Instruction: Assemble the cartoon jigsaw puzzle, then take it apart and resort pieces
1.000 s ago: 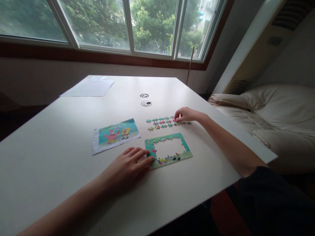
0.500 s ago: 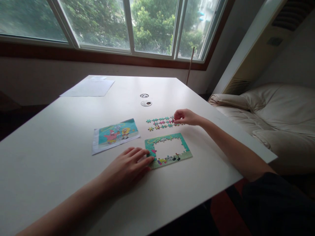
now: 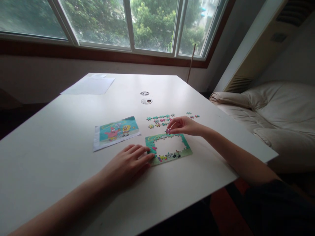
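My right hand [image 3: 182, 126] pinches a pink-purple puzzle piece [image 3: 168, 131] between thumb and fingertips, just above the far edge of the jigsaw puzzle [image 3: 186, 152]. That puzzle has a joined green border around a bare white middle. My left hand [image 3: 131, 160] lies with outstretched fingers on the puzzle's left edge. Beyond the puzzle, several loose puzzle pieces [image 3: 161, 120], green, pink and yellow, are laid out in rows, partly hidden by my right hand. To the left lies a sheet with a printed cartoon picture [image 3: 118, 130].
Everything lies on a white table [image 3: 61, 144]. Papers [image 3: 90, 86] are at its far left, and two round inserts [image 3: 146, 101] sit in the tabletop. A few more puzzle pieces [image 3: 192, 116] lie right of the rows. A pale sofa [image 3: 278, 114] stands on the right.
My right hand has come from the rows of pieces toward me and slightly left, carrying the puzzle piece to the puzzle's far edge. Pieces at the right are uncovered. My left hand stays on the puzzle.
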Tool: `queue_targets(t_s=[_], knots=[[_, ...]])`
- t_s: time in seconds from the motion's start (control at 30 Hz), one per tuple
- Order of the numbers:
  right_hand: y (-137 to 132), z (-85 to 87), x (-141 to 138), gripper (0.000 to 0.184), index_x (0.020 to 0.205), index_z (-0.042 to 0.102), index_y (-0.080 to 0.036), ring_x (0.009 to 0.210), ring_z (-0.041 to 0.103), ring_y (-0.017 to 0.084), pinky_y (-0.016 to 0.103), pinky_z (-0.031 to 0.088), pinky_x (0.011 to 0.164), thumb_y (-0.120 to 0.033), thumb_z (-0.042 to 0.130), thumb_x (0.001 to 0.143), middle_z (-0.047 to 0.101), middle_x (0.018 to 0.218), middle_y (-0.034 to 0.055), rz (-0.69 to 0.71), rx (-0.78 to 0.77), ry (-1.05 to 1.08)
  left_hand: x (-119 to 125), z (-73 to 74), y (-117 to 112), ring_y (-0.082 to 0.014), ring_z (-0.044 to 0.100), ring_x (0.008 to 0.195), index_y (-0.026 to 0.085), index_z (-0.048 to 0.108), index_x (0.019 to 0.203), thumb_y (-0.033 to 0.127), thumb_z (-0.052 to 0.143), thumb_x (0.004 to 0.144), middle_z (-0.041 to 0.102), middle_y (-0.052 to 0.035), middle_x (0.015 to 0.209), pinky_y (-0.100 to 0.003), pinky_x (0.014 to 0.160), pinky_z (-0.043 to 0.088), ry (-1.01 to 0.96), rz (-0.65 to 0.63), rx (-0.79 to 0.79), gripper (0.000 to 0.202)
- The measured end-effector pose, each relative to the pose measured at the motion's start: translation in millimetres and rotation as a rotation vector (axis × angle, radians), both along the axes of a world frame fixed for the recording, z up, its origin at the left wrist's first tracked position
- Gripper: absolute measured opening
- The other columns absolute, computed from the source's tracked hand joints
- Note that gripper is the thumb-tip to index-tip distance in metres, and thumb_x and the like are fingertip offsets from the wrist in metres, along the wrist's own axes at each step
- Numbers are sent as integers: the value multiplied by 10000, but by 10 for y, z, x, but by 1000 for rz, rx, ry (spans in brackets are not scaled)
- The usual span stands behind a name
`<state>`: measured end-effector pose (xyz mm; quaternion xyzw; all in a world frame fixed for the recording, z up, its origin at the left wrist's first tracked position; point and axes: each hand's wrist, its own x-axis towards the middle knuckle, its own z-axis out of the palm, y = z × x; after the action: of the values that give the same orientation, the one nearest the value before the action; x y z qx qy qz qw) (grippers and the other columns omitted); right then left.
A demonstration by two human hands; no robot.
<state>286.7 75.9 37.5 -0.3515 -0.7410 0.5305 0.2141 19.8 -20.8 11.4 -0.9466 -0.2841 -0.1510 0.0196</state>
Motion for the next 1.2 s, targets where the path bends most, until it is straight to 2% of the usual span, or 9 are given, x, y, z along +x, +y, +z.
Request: queue_targets(t_s=[0.17,0.27,0.6,0.83,1.03,1.2], knots=[[-218,2,-170,242,907,616,-130,774,637,129,241,493,676,-297,652,735,684,832,66,145,44,-34,4,15,-11,-209,543,934,204,533,1120,215,419,884,585,-89,1057,-373,809,436,2,4,-11,262],[-349,-14,-273,219,904,628,-134,740,626,123,223,479,638,-289,632,749,678,813,59,186,82,-76,7,19,-16,-206,544,934,214,536,1122,215,418,884,584,-87,1058,-367,811,436,-4,1,-7,266],[-468,-66,-362,187,858,666,-154,630,567,101,184,412,540,-292,622,741,647,697,20,134,188,-182,16,21,-9,-206,546,926,209,539,1106,213,427,880,589,-84,1039,-366,805,435,-5,3,-1,252],[-523,-27,-391,120,821,672,-164,621,557,93,180,411,553,-210,606,731,644,691,10,113,318,-234,17,21,-12,-196,545,924,215,535,1114,226,409,889,592,-81,1014,-351,812,436,-12,6,0,258],[-531,-72,-393,112,810,676,-183,581,524,79,173,377,532,-227,600,741,604,644,-14,126,423,-277,15,16,-4,-209,532,922,256,466,1223,227,414,885,569,-78,1030,-360,797,434,9,-2,-6,344],[-508,-94,-385,124,815,680,-183,587,521,79,178,371,545,-240,596,744,597,642,-17,142,458,-296,29,22,-9,-214,514,934,258,475,1213,230,402,892,555,-85,1042,-359,790,432,40,12,-10,330]])
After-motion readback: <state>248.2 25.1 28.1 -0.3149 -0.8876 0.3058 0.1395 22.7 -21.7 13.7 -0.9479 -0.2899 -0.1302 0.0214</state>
